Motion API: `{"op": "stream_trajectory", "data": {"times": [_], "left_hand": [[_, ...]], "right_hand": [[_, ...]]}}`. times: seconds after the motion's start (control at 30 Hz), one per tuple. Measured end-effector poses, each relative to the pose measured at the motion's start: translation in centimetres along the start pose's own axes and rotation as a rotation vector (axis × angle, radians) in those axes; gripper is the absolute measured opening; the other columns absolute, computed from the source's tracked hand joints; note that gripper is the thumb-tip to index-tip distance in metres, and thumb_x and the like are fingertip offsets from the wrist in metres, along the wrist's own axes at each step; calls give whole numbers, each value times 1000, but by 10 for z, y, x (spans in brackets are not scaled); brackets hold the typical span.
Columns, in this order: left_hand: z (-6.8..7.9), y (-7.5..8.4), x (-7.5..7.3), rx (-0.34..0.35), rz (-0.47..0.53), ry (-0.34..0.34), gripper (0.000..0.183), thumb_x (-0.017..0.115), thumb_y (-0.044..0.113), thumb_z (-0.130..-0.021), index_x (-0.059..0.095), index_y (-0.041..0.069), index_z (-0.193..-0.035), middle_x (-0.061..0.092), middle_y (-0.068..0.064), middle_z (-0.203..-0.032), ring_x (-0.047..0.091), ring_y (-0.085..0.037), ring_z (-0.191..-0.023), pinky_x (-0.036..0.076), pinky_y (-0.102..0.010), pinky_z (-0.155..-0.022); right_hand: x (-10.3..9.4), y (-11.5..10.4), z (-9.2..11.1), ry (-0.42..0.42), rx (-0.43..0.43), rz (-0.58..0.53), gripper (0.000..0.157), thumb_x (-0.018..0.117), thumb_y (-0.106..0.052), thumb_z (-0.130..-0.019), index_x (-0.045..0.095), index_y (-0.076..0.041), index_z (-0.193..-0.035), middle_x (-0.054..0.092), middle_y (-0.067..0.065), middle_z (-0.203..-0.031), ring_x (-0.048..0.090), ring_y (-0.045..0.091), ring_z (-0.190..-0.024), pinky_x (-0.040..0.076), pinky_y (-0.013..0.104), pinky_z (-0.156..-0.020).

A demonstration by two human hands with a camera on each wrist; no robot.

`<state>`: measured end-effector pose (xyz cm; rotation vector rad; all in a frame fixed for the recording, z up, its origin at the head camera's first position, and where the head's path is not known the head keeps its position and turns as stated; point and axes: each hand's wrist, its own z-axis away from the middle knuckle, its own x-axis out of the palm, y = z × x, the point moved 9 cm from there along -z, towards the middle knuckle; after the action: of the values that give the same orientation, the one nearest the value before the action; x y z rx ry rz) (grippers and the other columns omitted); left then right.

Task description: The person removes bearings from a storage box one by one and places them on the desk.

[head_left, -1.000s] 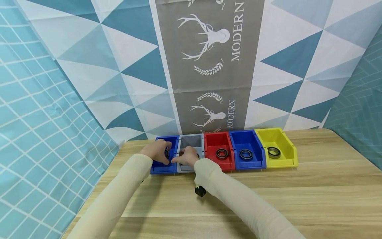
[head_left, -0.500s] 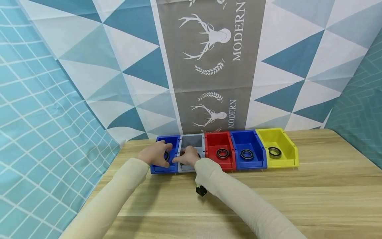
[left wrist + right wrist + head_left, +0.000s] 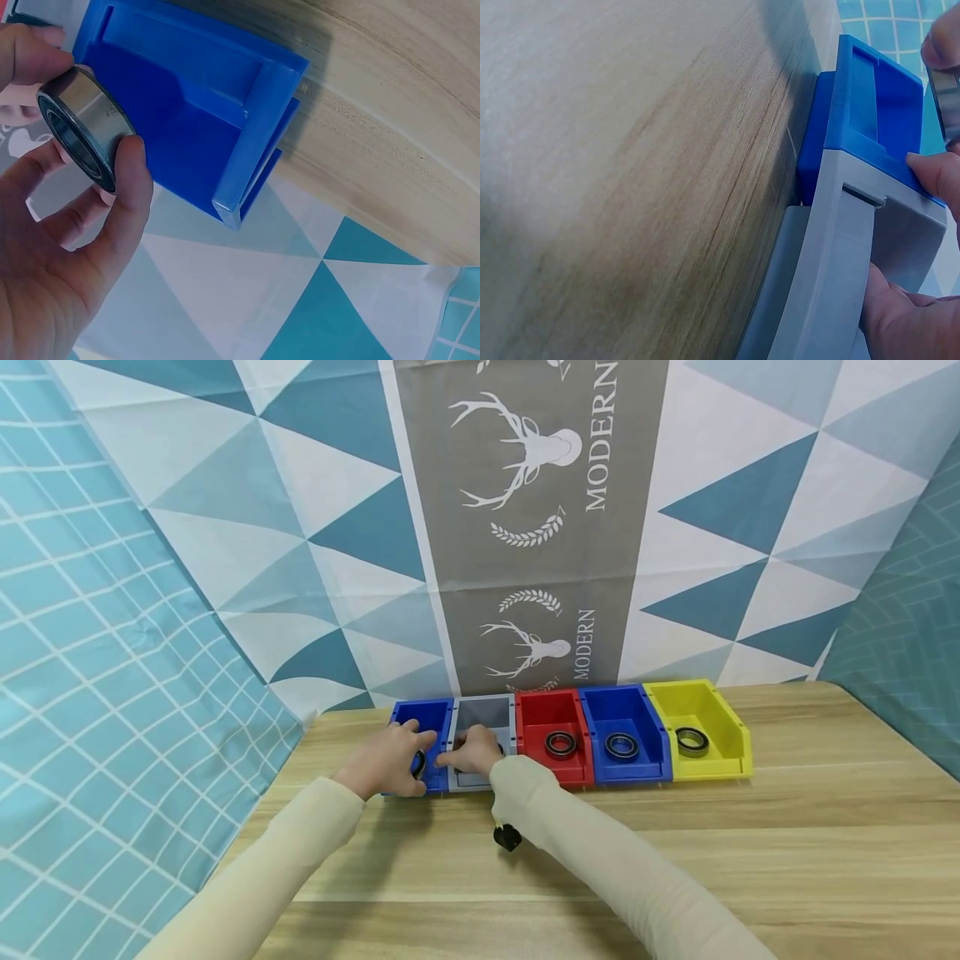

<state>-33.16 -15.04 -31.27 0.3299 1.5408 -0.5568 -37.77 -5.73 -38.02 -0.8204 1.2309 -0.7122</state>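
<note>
My left hand [image 3: 386, 762] pinches a ball bearing [image 3: 101, 112], a metal ring with a dark edge, between thumb and fingers. The bearing is held tilted over the front of the left blue bin [image 3: 187, 112]. Beside it, my right hand [image 3: 474, 752] reaches into the grey bin [image 3: 483, 712] and grips its side wall. In the right wrist view its thumb lies over the edge next to the blue bin while the other fingers [image 3: 900, 319] are inside the grey one. A dark ring edge in the grey bin is mostly hidden behind this hand.
Further right in the joined row stand a red bin [image 3: 551, 714], another blue bin [image 3: 615, 714] and a yellow bin [image 3: 686, 706], each with one bearing lying in it. The row sits on a wooden table [image 3: 637, 860] against a patterned cloth backdrop [image 3: 525, 560].
My left hand has drawn back toward me and slightly left, bringing the bearing to the front of the left blue bin. My right hand stays at the grey bin.
</note>
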Motion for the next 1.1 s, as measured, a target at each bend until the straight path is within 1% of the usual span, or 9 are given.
{"op": "stream_trajectory", "data": {"times": [0.13, 0.27, 0.4, 0.5, 0.6, 0.7, 0.87, 1.0, 1.1], "left_hand": [[4, 1, 0, 1, -20, 8, 65, 80, 36, -69, 59, 12, -125, 62, -18, -119, 63, -34, -101, 54, -49, -87], [7, 2, 0, -11, -18, 9, 66, 80, 36, -68, 59, 12, -127, 61, -19, -122, 63, -35, -103, 54, -50, -89], [10, 3, -3, -16, -9, 14, 66, 81, 35, -68, 60, 11, -126, 61, -19, -121, 62, -35, -101, 54, -50, -89], [13, 4, -3, -13, -9, 15, 64, 82, 34, -67, 60, 11, -123, 62, -18, -118, 63, -33, -97, 54, -49, -87], [17, 5, -3, -10, -14, 17, 62, 82, 35, -67, 61, 11, -120, 63, -16, -113, 62, -29, -91, 55, -47, -85], [20, 5, -2, -9, -12, 22, 61, 82, 34, -67, 61, 11, -120, 64, -15, -109, 61, -27, -86, 55, -46, -83], [23, 6, -3, -1, -2, 39, 61, 82, 33, -66, 61, 10, -119, 64, -14, -107, 60, -26, -84, 55, -46, -82], [26, 6, -4, 6, 22, 50, 56, 82, 31, -66, 61, 10, -114, 62, -11, -100, 56, -22, -77, 55, -42, -73], [28, 5, -4, 7, 37, 53, 51, 82, 29, -66, 60, 11, -108, 60, -8, -94, 51, -18, -72, 52, -37, -66]], "right_hand": [[-1, 0, 0, 1, -1, 2, 28, 80, -30, -75, 61, -9, -72, 55, 0, -69, 49, 16, -68, 39, 26, -55], [-1, 0, 0, 0, 1, 3, 29, 81, -30, -74, 60, -10, -70, 54, 0, -67, 49, 16, -67, 38, 27, -54], [-2, 0, -1, 2, 4, 5, 31, 81, -30, -74, 57, -11, -68, 52, 0, -65, 48, 16, -65, 37, 27, -54], [-2, 0, 0, 1, 2, 2, 30, 81, -31, -74, 61, -10, -72, 55, 1, -69, 50, 16, -68, 39, 27, -55], [-2, -1, 2, -3, -3, -3, 30, 81, -32, -75, 65, -7, -79, 59, 3, -77, 52, 17, -73, 42, 27, -59], [0, -1, 2, -6, -4, -5, 30, 81, -32, -75, 66, -6, -83, 61, 5, -81, 53, 18, -75, 43, 27, -60], [1, 0, 0, -3, -4, -2, 28, 81, -31, -75, 64, -8, -76, 59, 4, -77, 52, 19, -74, 42, 28, -58], [2, 3, -2, 1, 5, -2, 29, 81, -31, -74, 62, -9, -72, 57, 4, -74, 51, 19, -72, 40, 29, -57], [2, 4, -3, 7, 10, -8, 30, 82, -32, -74, 63, -8, -75, 58, 5, -76, 52, 19, -73, 40, 29, -57]]}}
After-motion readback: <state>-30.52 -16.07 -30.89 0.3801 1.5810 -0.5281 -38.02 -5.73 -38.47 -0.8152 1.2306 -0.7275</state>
